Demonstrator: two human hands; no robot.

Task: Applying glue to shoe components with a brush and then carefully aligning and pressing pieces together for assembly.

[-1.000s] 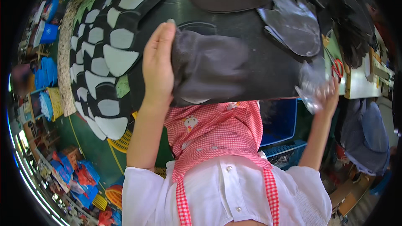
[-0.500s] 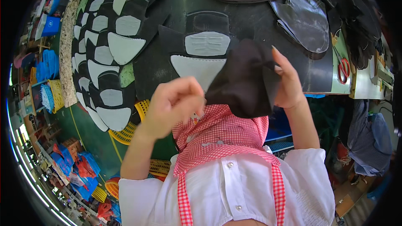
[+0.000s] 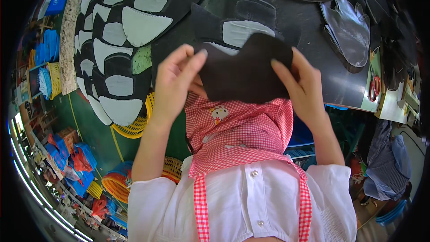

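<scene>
Black sheet (image 3: pixel 246 76) hung between two nearly closed hands, the left hand (image 3: pixel 177 76) pinching one side and the right hand (image 3: pixel 305 83) the other, over the near edge of the table (image 3: pixel 329 85). Behind it lay a patched piece (image 3: pixel 248 33), with black-and-white pieces (image 3: pixel 145 24) to the left and red scissors (image 3: pixel 374 87) to the right.

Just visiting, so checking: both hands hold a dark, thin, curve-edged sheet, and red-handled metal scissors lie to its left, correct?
No: the head view shows the red-handled metal scissors to the right of the dark sheet, which the left hand and right hand hold.
</scene>
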